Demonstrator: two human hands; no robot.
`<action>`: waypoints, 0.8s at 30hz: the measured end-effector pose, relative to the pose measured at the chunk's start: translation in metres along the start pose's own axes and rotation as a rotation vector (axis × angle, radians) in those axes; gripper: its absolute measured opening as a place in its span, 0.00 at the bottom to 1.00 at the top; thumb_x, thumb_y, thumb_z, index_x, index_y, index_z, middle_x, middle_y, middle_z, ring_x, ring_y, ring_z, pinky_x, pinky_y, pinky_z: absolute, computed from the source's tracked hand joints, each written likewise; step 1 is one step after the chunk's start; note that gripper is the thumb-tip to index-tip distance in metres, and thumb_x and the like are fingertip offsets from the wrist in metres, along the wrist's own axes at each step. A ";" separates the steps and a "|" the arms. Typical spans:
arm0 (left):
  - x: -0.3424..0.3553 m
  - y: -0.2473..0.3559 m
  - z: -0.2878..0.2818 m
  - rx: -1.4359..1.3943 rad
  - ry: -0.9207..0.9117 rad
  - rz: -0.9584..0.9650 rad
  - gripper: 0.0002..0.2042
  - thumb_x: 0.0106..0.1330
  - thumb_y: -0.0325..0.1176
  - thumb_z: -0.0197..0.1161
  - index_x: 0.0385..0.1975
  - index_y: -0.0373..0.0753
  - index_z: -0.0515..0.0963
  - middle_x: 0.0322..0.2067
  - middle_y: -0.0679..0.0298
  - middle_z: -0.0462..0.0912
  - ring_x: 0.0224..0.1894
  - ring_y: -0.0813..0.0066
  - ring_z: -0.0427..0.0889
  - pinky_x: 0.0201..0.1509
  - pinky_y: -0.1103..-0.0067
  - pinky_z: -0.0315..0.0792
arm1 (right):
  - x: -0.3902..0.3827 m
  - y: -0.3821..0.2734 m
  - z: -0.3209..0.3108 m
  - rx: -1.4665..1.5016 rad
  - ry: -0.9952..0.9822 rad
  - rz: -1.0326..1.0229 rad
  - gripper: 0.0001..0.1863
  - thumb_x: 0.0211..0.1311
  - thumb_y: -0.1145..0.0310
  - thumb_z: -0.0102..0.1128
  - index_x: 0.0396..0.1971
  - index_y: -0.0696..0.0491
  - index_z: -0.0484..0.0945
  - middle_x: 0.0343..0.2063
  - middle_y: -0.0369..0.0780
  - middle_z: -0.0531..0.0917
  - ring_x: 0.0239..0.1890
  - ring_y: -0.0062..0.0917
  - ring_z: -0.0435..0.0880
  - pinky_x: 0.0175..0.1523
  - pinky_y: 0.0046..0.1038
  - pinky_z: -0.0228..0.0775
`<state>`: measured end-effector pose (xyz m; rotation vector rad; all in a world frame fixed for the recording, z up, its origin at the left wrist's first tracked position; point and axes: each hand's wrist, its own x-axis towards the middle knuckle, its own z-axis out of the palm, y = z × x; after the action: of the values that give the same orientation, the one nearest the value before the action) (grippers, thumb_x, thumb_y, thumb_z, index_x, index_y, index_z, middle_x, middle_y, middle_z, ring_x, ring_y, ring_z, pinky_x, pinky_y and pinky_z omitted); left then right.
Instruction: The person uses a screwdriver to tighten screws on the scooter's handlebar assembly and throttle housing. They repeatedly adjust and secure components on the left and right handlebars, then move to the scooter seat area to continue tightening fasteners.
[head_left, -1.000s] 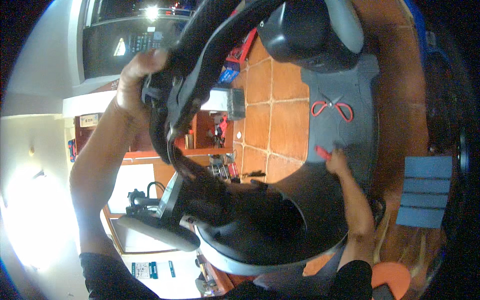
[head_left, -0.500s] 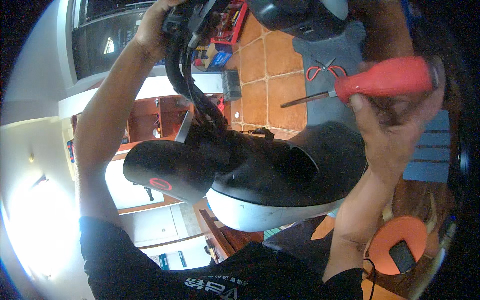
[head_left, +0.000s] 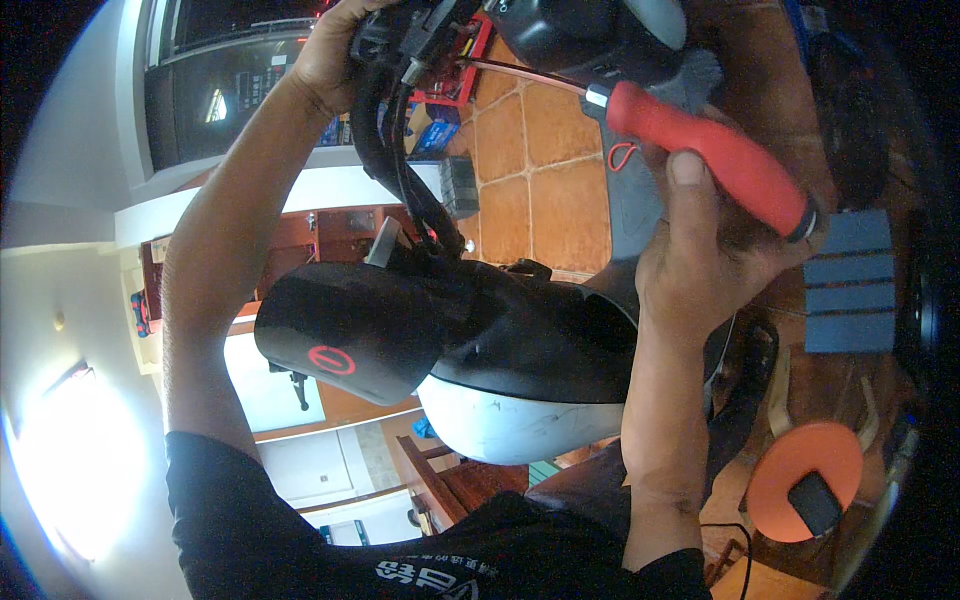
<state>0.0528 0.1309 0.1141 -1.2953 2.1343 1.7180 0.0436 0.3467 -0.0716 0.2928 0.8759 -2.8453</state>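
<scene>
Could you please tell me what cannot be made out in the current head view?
All in the head view:
Left hand: fingertips out of sight at the upper edge.
Right hand: some fingers hidden behind the screwdriver.
Red loop: the rest of that tool is hidden by the right hand.
Screwdriver tip: too small and dark to tell whether it touches anything.

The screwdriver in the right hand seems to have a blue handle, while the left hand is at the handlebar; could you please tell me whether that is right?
Not quite: the head view shows that the screwdriver in the right hand has a red handle, not a blue one. The left hand is indeed at the handlebar.
</scene>
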 end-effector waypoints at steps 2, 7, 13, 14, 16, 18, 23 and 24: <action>-0.002 0.001 0.003 -0.002 -0.022 -0.014 0.25 0.55 0.47 0.62 0.44 0.30 0.75 0.31 0.54 0.84 0.26 0.65 0.85 0.29 0.73 0.81 | 0.000 0.004 -0.002 -0.134 -0.019 0.010 0.41 0.49 0.80 0.69 0.54 0.51 0.47 0.44 0.49 0.78 0.43 0.30 0.82 0.50 0.31 0.78; -0.001 0.006 0.009 -0.004 -0.022 -0.013 0.24 0.56 0.47 0.62 0.43 0.29 0.76 0.30 0.54 0.84 0.25 0.67 0.84 0.26 0.76 0.81 | 0.003 0.014 -0.008 -0.129 -0.132 -0.083 0.47 0.46 0.82 0.70 0.57 0.49 0.42 0.44 0.48 0.77 0.44 0.29 0.81 0.51 0.28 0.75; -0.002 0.006 0.009 -0.008 -0.011 -0.018 0.24 0.57 0.46 0.61 0.41 0.28 0.76 0.28 0.53 0.84 0.22 0.67 0.84 0.22 0.77 0.80 | 0.003 0.020 0.008 0.034 -0.041 -0.254 0.17 0.55 0.78 0.65 0.44 0.58 0.71 0.35 0.46 0.83 0.36 0.26 0.84 0.40 0.25 0.81; -0.002 0.005 0.009 -0.020 -0.002 -0.024 0.24 0.58 0.46 0.61 0.41 0.28 0.76 0.27 0.53 0.84 0.21 0.67 0.84 0.22 0.77 0.80 | 0.005 0.019 0.003 -0.024 -0.102 -0.230 0.17 0.55 0.79 0.64 0.44 0.58 0.71 0.35 0.47 0.83 0.35 0.26 0.84 0.40 0.25 0.81; -0.002 0.005 0.005 -0.002 -0.039 -0.028 0.24 0.58 0.46 0.61 0.41 0.28 0.76 0.27 0.53 0.84 0.21 0.68 0.84 0.22 0.78 0.80 | 0.005 0.010 0.003 -0.059 -0.198 -0.198 0.16 0.55 0.79 0.64 0.43 0.59 0.71 0.35 0.47 0.83 0.34 0.26 0.84 0.39 0.26 0.81; -0.001 0.004 0.004 0.004 -0.057 -0.019 0.24 0.57 0.46 0.61 0.41 0.28 0.76 0.27 0.53 0.84 0.22 0.68 0.84 0.22 0.78 0.80 | 0.005 0.004 0.004 -0.040 -0.232 -0.188 0.16 0.55 0.80 0.63 0.43 0.59 0.70 0.35 0.47 0.83 0.34 0.27 0.84 0.40 0.26 0.81; 0.002 0.002 0.002 0.017 -0.027 -0.008 0.24 0.57 0.47 0.61 0.42 0.28 0.76 0.28 0.53 0.84 0.21 0.69 0.84 0.22 0.79 0.80 | 0.000 0.017 0.004 -0.051 -0.115 -0.176 0.29 0.56 0.79 0.63 0.53 0.57 0.57 0.39 0.48 0.82 0.38 0.29 0.84 0.44 0.30 0.81; 0.002 0.002 0.000 0.015 -0.026 -0.004 0.24 0.57 0.47 0.61 0.42 0.29 0.76 0.28 0.54 0.84 0.22 0.69 0.84 0.23 0.78 0.81 | -0.001 0.017 0.005 -0.060 -0.114 -0.173 0.31 0.56 0.79 0.63 0.54 0.56 0.53 0.40 0.48 0.81 0.39 0.29 0.84 0.46 0.31 0.81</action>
<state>0.0503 0.1303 0.1146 -1.2656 2.1245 1.7042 0.0473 0.3302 -0.0763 0.0495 1.0057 -2.9498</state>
